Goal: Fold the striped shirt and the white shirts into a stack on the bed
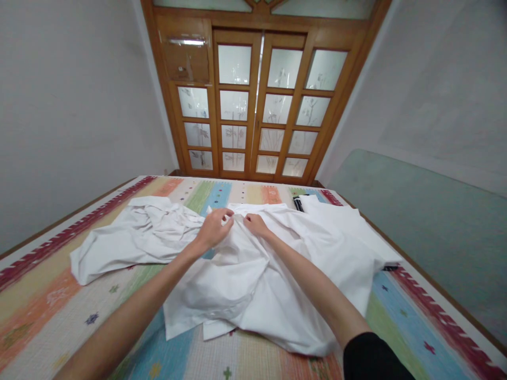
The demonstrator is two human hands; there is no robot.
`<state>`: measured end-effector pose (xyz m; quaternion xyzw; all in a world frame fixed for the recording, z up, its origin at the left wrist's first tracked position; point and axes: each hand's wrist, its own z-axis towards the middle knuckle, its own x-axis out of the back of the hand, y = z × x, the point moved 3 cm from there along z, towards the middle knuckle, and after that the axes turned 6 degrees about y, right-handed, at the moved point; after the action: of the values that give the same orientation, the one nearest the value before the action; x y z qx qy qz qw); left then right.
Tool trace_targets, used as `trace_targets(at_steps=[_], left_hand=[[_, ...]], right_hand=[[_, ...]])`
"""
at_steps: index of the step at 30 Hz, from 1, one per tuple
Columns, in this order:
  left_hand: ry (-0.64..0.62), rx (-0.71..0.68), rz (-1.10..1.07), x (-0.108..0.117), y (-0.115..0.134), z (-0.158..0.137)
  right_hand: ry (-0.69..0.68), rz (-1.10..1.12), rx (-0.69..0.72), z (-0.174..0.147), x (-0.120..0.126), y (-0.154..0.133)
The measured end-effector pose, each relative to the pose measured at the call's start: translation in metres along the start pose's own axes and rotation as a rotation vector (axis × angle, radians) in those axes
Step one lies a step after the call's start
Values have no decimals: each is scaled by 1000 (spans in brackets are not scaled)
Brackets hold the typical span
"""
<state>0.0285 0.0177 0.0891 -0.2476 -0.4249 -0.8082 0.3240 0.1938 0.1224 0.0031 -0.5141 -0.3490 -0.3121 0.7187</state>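
Observation:
A white shirt [293, 274] lies loosely spread and wrinkled across the bed, its lower edge towards me. Near its far edge, my left hand [216, 228] has thumb and fingers closed on the cloth. Just to the right, my right hand [255, 224] pinches the same shirt, a short gap from the left. A narrow fold of cloth runs between the two hands. The fingertips partly hide the gripped spots. Left of my hands lies a crumpled white garment [138, 237], close against the shirt.
A folded white garment [336, 214] lies at the far right, with a black striped item [298, 203] by its edge. Everything rests on a colourful striped bed cover [206, 359]. Behind stand wooden doors with glass panes [253, 100]; a pale green panel [420, 211] leans on the right wall.

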Motion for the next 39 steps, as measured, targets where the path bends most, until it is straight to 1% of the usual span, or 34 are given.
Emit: trace_targets(at_steps=[1, 2, 3, 4, 5, 7, 9, 10, 11, 13, 16, 18, 20, 22, 24, 25, 26, 27, 29, 31, 33, 34, 36, 37, 39], left_hand=[[119, 20, 50, 11, -15, 6], [196, 47, 90, 19, -30, 11], [227, 95, 114, 24, -44, 14], [218, 164, 123, 27, -57, 16], [168, 237, 108, 28, -69, 16], [-21, 365, 11, 23, -86, 11], [-224, 456, -120, 16, -96, 2], [-293, 491, -165, 13, -99, -2], [-330, 524, -187, 12, -102, -5], [-353, 572, -177, 13, -107, -9], [-407, 539, -137, 18, -109, -4], [-395, 510, -134, 27, -108, 5], [-288, 515, -162, 40, -108, 17], [-110, 538, -211, 56, -108, 31], [53, 541, -309, 72, -110, 41], [90, 530, -375, 77, -111, 45], [88, 512, -431, 80, -112, 47], [49, 490, -459, 81, -114, 48], [-111, 445, -403, 77, -117, 44], [-309, 395, -292, 65, -119, 33], [-470, 333, -262, 50, -119, 21], [-512, 294, -278, 43, -118, 15], [-533, 232, -321, 32, -118, 8], [-528, 223, -343, 27, -119, 5], [-500, 258, -384, 20, -123, 3]], right_hand=[[40, 0, -23, 4, 0, 5], [84, -3, -50, 8, 0, 10], [127, -6, -79, 11, 1, 15], [165, -11, -108, 13, 1, 20], [200, -18, -137, 14, 1, 26], [254, -33, -186, 16, -1, 35], [290, -50, -218, 15, -4, 41], [302, -59, -226, 14, -6, 43], [311, -69, -230, 14, -8, 45], [323, -89, -230, 12, -11, 45], [330, -115, -210, 10, -15, 43], [340, -158, -151, 8, -17, 40], [361, -221, -63, 8, -18, 37], [373, -262, 18, 8, -20, 36], [362, -223, 40, 10, -22, 38], [354, -189, 33, 11, -24, 40], [348, -153, 18, 13, -25, 43], [346, -122, -2, 14, -26, 45], [353, -81, -37, 16, -26, 49], [367, -48, -63, 17, -26, 53], [383, -10, -89, 18, -25, 56], [392, 9, -100, 18, -24, 58], [409, 42, -118, 19, -24, 60], [417, 55, -128, 20, -24, 61], [428, 78, -148, 21, -23, 63]])
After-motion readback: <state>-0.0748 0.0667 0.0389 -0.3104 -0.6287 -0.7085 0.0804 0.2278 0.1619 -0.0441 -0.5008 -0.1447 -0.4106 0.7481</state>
